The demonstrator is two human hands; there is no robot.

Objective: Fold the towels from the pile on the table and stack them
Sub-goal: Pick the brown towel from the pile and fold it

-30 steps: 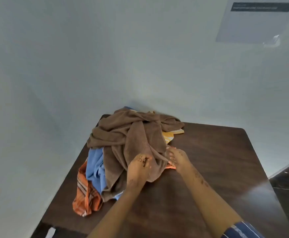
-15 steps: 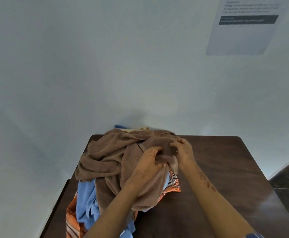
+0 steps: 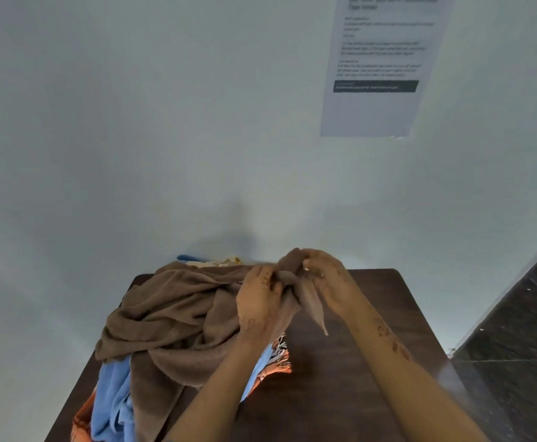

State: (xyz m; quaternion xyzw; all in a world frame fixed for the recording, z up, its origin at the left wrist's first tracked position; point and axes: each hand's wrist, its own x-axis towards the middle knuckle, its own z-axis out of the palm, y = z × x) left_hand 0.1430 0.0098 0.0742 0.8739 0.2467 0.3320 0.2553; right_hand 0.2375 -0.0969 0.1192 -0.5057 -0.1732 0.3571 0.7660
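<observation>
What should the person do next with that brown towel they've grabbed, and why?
Probably lift it up and away from the pile. Both the left hand and right hand grip one bunched edge of the brown towel, but most of it is draped over the blue towel and orange towel, so it can't be spread yet.

Both hands grip the brown towel (image 3: 171,317) above the dark table (image 3: 340,378): the left hand (image 3: 257,301) bunches it, the right hand (image 3: 327,279) pinches a raised edge, a corner hanging between them. Under it lie a blue towel (image 3: 114,397) and an orange one (image 3: 80,422). A printed sheet (image 3: 378,65) hangs on the wall.
</observation>
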